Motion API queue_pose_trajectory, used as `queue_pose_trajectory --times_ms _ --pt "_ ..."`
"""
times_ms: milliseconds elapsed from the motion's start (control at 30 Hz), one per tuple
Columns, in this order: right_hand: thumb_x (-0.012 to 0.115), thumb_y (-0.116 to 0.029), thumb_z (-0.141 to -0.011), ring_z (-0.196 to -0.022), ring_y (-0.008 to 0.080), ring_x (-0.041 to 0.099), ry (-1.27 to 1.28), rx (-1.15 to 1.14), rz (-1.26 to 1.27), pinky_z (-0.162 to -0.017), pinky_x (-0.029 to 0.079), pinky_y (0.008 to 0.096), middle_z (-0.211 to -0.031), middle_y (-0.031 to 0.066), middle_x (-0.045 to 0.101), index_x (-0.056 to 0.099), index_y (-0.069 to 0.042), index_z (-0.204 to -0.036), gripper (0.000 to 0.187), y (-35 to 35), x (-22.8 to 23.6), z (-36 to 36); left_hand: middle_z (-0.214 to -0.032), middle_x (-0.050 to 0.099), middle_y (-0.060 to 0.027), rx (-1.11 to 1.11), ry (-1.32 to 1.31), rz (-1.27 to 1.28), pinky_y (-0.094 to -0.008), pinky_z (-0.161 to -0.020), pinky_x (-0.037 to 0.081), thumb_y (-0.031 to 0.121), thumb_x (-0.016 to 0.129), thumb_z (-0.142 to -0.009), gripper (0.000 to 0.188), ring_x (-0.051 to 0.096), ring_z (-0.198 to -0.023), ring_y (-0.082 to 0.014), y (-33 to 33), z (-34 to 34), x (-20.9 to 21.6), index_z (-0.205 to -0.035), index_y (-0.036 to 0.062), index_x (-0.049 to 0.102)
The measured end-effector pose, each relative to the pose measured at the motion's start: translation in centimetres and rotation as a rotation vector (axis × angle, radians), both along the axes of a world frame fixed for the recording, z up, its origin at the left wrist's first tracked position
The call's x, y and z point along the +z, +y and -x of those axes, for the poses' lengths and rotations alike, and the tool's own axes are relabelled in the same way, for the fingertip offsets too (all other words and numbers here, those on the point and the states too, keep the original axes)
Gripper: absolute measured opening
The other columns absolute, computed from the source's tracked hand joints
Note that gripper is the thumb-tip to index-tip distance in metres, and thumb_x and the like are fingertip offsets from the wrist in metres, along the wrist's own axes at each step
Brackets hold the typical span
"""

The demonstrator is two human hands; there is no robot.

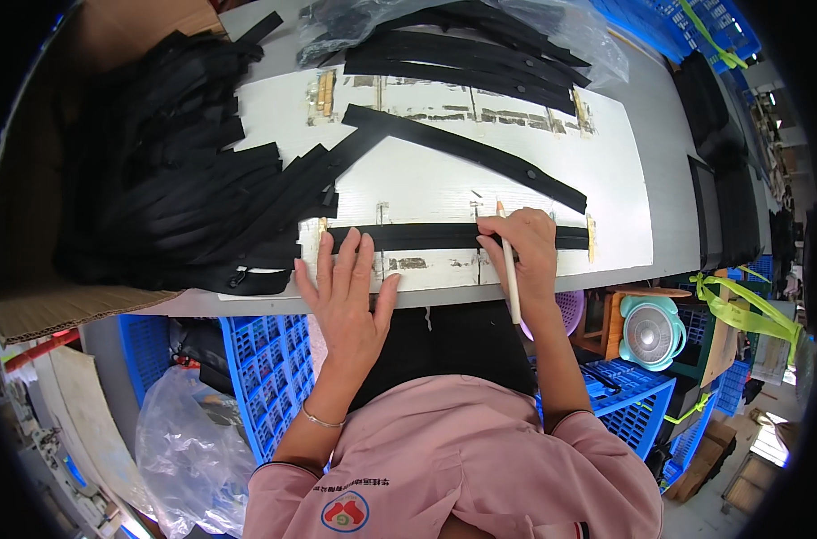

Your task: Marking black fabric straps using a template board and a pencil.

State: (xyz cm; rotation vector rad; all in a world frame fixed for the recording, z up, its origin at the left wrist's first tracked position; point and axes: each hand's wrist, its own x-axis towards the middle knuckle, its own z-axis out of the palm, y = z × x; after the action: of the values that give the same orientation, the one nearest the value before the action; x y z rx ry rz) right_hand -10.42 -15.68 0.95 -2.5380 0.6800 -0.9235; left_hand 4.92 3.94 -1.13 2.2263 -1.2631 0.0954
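Note:
A black zipper strip lies straight across the near part of a white marked board. My left hand rests flat with fingers spread, its fingertips on the strip's left end. In my right hand is a slim white marking pencil with an orange tip that points away from me. The right fingertips touch the strip right of its middle. Beyond it, another black strip slants over the board. To the left, a large heap of black zipper strips overlaps the board's edge.
More black strips and clear plastic film lie at the board's far side. A cardboard box bounds the left. Below the table edge stand blue crates and a turquoise fan. Dark flat pieces are at the right.

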Motion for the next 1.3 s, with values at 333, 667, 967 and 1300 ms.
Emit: queue_pose_trajectory --times_ms 333,667,967,1300 --pt "0.081 -0.001 -0.076 -0.090 0.0239 0.061 -0.025 0.054 -0.077 -0.101 0.041 0.0438 -0.088 0.0022 0.069 0.074 -0.011 -0.108 0.034 -0.5 0.0 0.2 -0.128 0.064 -0.0100 -0.261 0.178 0.240 -0.0487 -0.112 0.034 0.013 0.074 -0.089 0.038 0.056 -0.124 -0.0301 -5.6 2.9 1.4 -0.125 0.0040 0.068" --pt "0.070 -0.012 -0.094 -0.081 0.0232 0.059 -0.169 0.077 -0.185 -0.095 0.041 0.0419 -0.081 0.0033 0.066 0.073 -0.007 -0.100 0.009 -1.3 -0.1 0.2 -0.099 0.064 -0.0031 -0.231 0.191 0.298 -0.0378 -0.086 0.041 0.006 0.078 -0.081 0.014 0.057 -0.092 -0.0230 -9.2 3.4 0.9 -0.095 0.0056 0.076" --pt "0.070 -0.011 -0.093 -0.069 0.0199 0.052 -0.201 -0.012 -0.347 -0.082 0.040 0.0368 -0.074 0.0019 0.064 0.068 -0.006 -0.087 0.008 -1.2 -1.2 -0.5 -0.099 0.065 -0.0022 -0.215 0.190 0.301 -0.0370 -0.086 0.041 0.006 0.079 -0.080 0.015 0.058 -0.092 -0.0220 -9.3 3.3 0.8 -0.095 0.0065 0.076" --pt "0.070 -0.012 -0.093 -0.064 0.0198 0.055 -0.180 0.021 -0.269 -0.084 0.040 0.0374 -0.074 0.0017 0.064 0.067 -0.006 -0.084 0.011 -1.4 -1.0 -0.4 -0.099 0.065 -0.0016 -0.210 0.210 0.310 -0.0366 -0.086 0.041 0.005 0.078 -0.079 0.015 0.059 -0.092 -0.0212 -9.4 3.4 0.6 -0.094 0.0068 0.076"
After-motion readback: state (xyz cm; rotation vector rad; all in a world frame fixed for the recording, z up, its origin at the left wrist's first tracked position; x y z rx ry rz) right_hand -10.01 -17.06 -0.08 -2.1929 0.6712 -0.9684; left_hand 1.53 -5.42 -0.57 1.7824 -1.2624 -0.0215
